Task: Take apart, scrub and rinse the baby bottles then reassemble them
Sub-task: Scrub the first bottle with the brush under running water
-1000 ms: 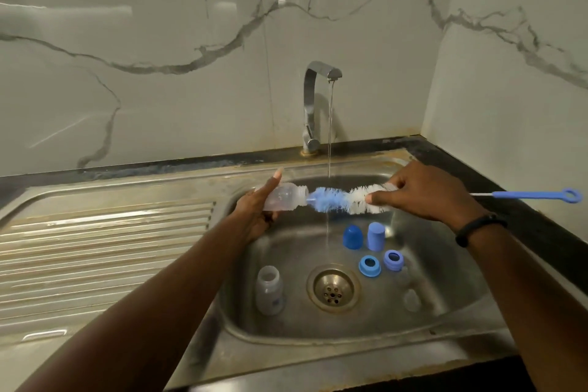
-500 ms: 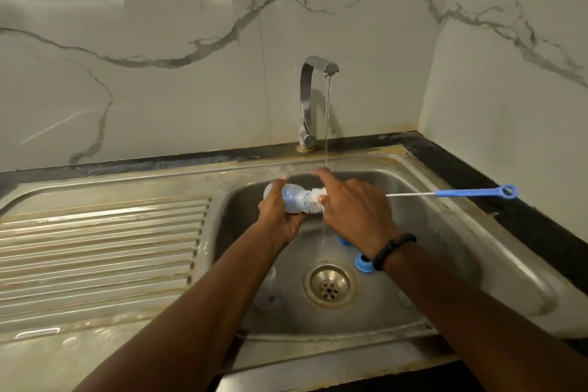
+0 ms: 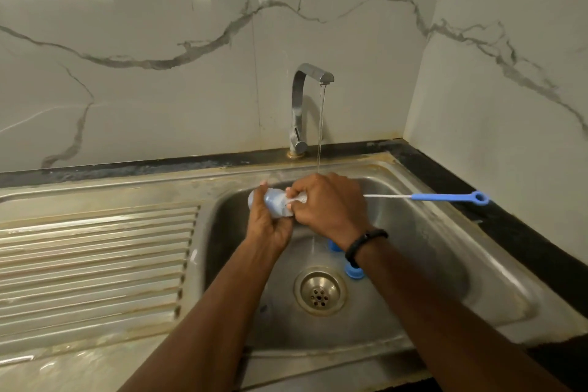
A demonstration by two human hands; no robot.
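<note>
Gripping: left hand [image 3: 269, 226], fingers curled round a clear baby bottle [image 3: 274, 202] held on its side above the sink basin [image 3: 423, 251], base pointing left, mouth pointing right.

Right hand [image 3: 327, 200]: closed round the bottle brush at the bottle's mouth, knuckles up; a few white bristles [image 3: 300, 199] show between the fingers. Blue tint of the brush head shows through the bottle wall.

Bottle brush, handle end: thin white wire running right from the right hand, ending in a blue plastic grip [image 3: 445, 197] with a loop, over the basin's right rim.

Wristband [image 3: 366, 245]: black, on the right wrist.

Tap [image 3: 300, 108]: chrome, at the back of the sink, a thin stream of water [image 3: 321, 124] falling to just behind the right hand.

Blue bottle parts, two partly visible: one [image 3: 334, 246] and another [image 3: 353, 273] on the basin floor, both largely hidden by the right forearm; kind cannot be told.

Drain strainer [image 3: 319, 290]: round, metal, in the basin floor, just left of the lower blue part.

Draining board [image 3: 95, 261]: ribbed steel, left of the basin.

Wall [image 3: 159, 73]: white marble-pattern panels with grey veins, behind and to the right.
</note>
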